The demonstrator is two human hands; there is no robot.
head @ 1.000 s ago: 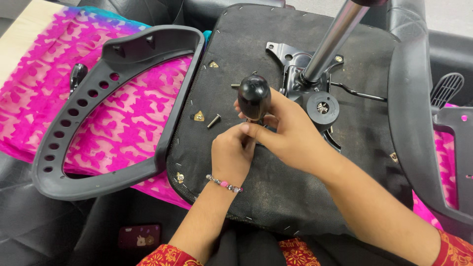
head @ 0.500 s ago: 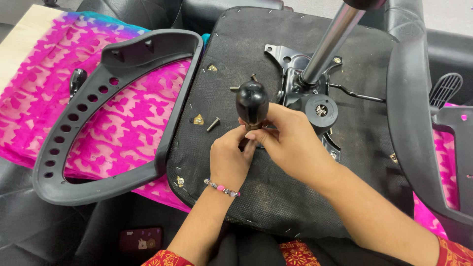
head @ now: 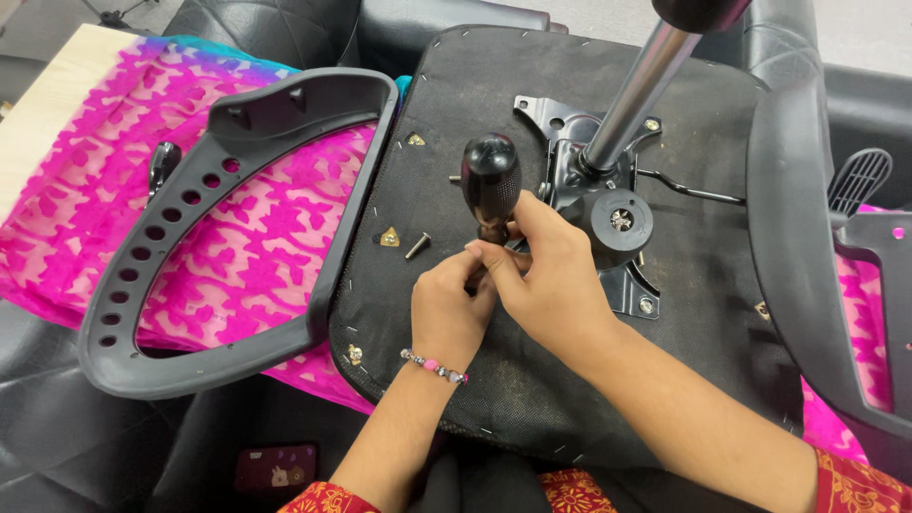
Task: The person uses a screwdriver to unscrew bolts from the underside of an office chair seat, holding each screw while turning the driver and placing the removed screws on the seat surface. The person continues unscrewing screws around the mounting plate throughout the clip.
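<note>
Pink patterned cloth (head: 237, 237) lies under an upturned black seat base (head: 475, 380). Right hand (head: 551, 285) and left hand (head: 446, 309) both pinch a black-handled screwdriver (head: 491, 180) low down, upright near a loose screw (head: 417, 246).

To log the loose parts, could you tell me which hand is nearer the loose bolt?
Left. The left hand sits just below-right of the loose bolt; the right hand is farther right.
</note>
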